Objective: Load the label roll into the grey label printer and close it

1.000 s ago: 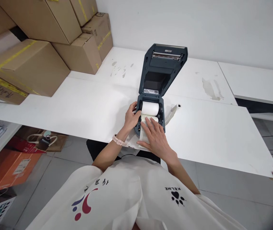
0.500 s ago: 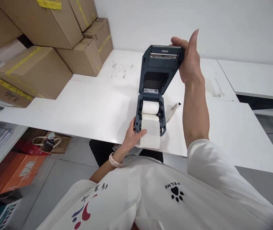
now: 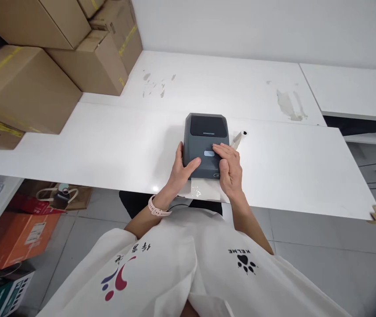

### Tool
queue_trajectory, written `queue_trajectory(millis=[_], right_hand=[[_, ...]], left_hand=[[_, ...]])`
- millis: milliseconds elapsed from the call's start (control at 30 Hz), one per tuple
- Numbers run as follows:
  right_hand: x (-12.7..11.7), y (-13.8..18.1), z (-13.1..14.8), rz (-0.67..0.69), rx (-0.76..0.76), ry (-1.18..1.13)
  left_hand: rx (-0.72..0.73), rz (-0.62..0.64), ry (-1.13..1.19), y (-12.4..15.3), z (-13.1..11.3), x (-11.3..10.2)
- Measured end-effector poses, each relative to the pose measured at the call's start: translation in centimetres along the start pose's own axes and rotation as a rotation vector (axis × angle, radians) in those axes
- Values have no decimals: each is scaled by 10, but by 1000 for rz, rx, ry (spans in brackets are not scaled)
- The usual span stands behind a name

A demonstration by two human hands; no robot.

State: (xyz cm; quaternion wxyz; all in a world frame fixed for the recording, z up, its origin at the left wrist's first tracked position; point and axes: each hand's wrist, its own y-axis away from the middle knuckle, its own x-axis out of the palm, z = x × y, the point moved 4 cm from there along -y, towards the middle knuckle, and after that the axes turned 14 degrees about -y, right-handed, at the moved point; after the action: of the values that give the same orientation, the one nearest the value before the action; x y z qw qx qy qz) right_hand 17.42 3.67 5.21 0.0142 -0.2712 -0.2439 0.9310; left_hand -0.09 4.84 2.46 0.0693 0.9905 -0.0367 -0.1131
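Observation:
A dark grey label printer (image 3: 198,147) sits on the white table with its lid down. White label paper (image 3: 204,189) sticks out from its front edge and reaches toward the table edge. My left hand (image 3: 181,171) grips the printer's left side, its thumb on the lid and its fingers along the wall. Across the right part of the lid lies my right hand (image 3: 230,169), fingers stretched out beside the small pale window (image 3: 209,153). The paper roll inside is hidden by the lid.
A small roll core (image 3: 244,133) with a paper strip lies behind my right hand. Brown cartons (image 3: 108,66) are stacked at the back left. The white table (image 3: 290,167) has scuffed patches. An orange box (image 3: 26,237) stands below, left.
The printer's lid has swung down shut, covering the paper roll. My right hand has come down from the raised lid to its top. My left thumb has moved from the paper onto the lid.

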Motion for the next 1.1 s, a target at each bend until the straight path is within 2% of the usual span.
queue_trajectory(millis=[133, 300, 367, 433, 567, 600, 633, 733, 767, 833, 900, 1000, 1033, 1100], right_hand=[[9, 8, -12, 12, 24, 41], [12, 15, -19, 32, 6, 112], [12, 15, -19, 23, -28, 108], [12, 14, -17, -20, -84, 41], [10, 12, -17, -127, -172, -109], [10, 12, -17, -138, -181, -121], [10, 12, -18, -143, -187, -123], [9, 14, -16, -150, -223, -104], [9, 14, -14, -138, -235, -85], [7, 14, -11, -95, -238, 1], [5, 11, -8, -48, -218, 121], [2, 4, -4, 6, -179, 210], [2, 2, -3, 27, -161, 193], [3, 4, -4, 38, -114, 104]], left_hand=[[13, -36, 35, 4, 14, 8], [152, -158, -76, 4, 20, 8], [172, -152, -73, 5, 21, 6], [163, -134, -62, 11, 25, 3], [71, -225, -192, 42, 43, -9], [30, -183, -209, 49, 48, -9], [-10, -78, -197, 54, 52, -5], [-122, 315, -83, 60, 56, 12], [-150, 410, -44, 59, 55, 15], [-182, 503, -6, 56, 51, 18], [-186, 521, -27, 54, 48, 15], [-143, 449, -96, 53, 47, 7], [-117, 372, -113, 52, 46, 2], [-58, 117, -131, 51, 43, -13]])
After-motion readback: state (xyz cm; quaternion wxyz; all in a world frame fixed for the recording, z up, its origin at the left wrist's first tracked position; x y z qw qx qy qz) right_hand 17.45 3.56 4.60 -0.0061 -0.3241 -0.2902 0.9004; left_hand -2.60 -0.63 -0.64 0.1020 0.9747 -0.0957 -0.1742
